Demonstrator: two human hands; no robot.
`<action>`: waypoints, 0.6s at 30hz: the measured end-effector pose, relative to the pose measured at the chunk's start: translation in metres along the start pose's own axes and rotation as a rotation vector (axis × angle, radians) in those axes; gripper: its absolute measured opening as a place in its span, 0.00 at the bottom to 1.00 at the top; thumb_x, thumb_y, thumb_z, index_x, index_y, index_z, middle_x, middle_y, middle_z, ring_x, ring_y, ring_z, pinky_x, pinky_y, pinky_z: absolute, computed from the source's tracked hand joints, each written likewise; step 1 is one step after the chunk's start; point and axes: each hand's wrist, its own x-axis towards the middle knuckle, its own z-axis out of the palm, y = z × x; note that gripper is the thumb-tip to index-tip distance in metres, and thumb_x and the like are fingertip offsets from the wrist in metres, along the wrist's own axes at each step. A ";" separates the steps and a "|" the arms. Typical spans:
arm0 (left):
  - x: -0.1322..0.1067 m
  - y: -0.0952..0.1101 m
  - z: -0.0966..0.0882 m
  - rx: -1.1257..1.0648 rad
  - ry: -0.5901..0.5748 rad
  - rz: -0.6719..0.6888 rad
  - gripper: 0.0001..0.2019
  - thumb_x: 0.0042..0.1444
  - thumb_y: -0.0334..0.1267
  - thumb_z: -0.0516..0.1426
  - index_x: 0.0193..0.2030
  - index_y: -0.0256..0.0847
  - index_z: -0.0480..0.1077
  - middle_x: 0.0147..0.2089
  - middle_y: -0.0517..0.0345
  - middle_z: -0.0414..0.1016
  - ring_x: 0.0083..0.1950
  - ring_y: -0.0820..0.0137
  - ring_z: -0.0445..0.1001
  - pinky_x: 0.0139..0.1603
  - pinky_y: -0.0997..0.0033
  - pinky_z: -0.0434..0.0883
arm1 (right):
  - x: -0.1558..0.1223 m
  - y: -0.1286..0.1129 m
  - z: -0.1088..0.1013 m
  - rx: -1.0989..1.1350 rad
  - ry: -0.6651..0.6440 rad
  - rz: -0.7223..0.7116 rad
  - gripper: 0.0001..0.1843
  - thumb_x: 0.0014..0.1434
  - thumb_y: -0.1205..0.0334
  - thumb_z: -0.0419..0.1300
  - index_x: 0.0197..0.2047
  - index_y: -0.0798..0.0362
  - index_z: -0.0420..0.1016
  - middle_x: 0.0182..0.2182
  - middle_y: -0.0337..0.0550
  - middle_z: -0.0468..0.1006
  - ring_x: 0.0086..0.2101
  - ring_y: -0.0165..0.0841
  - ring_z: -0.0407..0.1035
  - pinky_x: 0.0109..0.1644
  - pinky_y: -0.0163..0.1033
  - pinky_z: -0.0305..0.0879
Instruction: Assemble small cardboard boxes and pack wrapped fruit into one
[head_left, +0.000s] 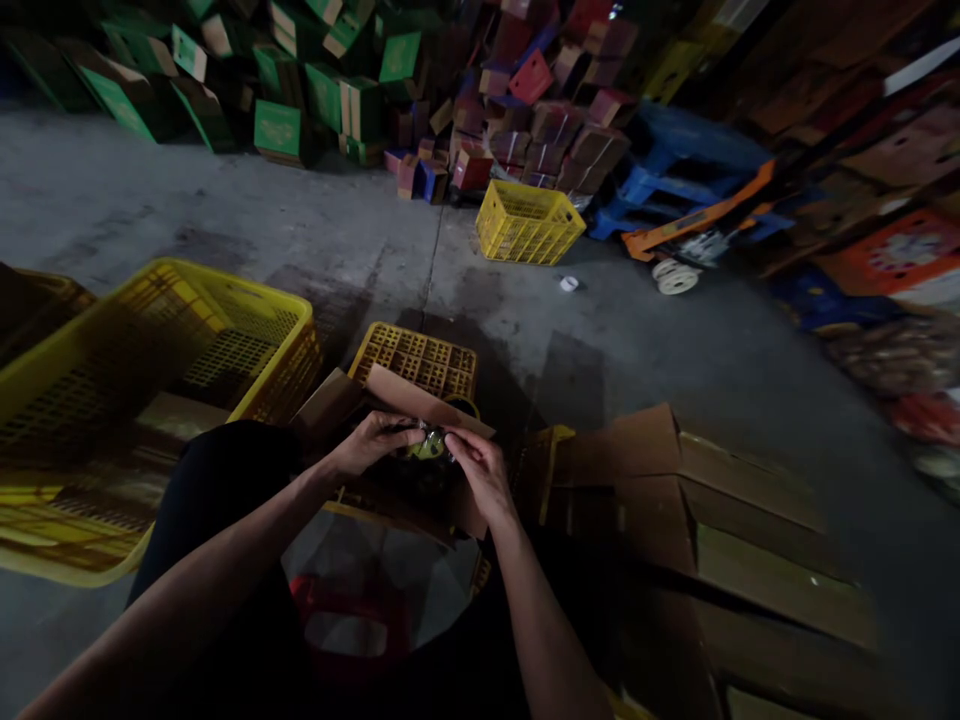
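My left hand [369, 443] and my right hand [481, 466] meet in front of me, fingertips pinching a small yellow-green item in clear plastic wrap [429, 445] from both sides. The item's exact kind is too dark and small to make out. Below the hands is an open cardboard box [409, 393] with its flaps spread; its inside is mostly in shadow. Under and behind the box shows a yellow plastic crate [420, 358] with a grid surface. A round yellow-edged thing [463, 405] sits partly hidden behind the far flap.
A large yellow crate [274, 318] stands at my left, cardboard in it. Stacked cardboard boxes [652, 465] lie at my right. Ahead are another yellow crate [525, 225], a white roll [569, 284], an orange pallet jack [705, 225], blue pallets [686, 150] and piled green cartons [277, 128].
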 end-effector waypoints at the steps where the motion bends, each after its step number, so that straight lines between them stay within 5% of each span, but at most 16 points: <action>1: 0.000 -0.001 0.000 -0.017 0.005 -0.014 0.18 0.54 0.52 0.69 0.39 0.37 0.82 0.35 0.55 0.82 0.34 0.67 0.77 0.33 0.73 0.69 | 0.000 0.001 0.000 -0.004 0.019 0.003 0.23 0.56 0.42 0.68 0.48 0.48 0.85 0.46 0.45 0.86 0.48 0.44 0.79 0.56 0.48 0.74; 11: 0.006 -0.013 0.003 -0.261 0.031 -0.162 0.23 0.51 0.56 0.69 0.43 0.37 0.82 0.40 0.50 0.83 0.39 0.65 0.80 0.39 0.69 0.75 | 0.002 0.010 -0.003 0.027 0.048 0.017 0.22 0.56 0.41 0.69 0.45 0.49 0.86 0.41 0.44 0.87 0.42 0.43 0.80 0.49 0.45 0.76; 15: 0.004 -0.008 0.000 -0.287 0.064 -0.156 0.26 0.49 0.54 0.71 0.52 0.41 0.80 0.58 0.48 0.79 0.55 0.56 0.78 0.49 0.61 0.78 | 0.003 0.008 -0.006 -0.015 0.073 -0.034 0.22 0.57 0.42 0.68 0.46 0.49 0.86 0.43 0.45 0.87 0.45 0.44 0.80 0.53 0.48 0.75; 18: 0.001 -0.003 -0.002 -0.291 0.025 -0.229 0.31 0.50 0.55 0.70 0.59 0.46 0.77 0.64 0.47 0.75 0.58 0.55 0.78 0.55 0.57 0.77 | 0.001 0.003 -0.009 -0.069 0.106 -0.104 0.21 0.59 0.43 0.67 0.47 0.48 0.85 0.47 0.46 0.86 0.49 0.45 0.79 0.57 0.49 0.74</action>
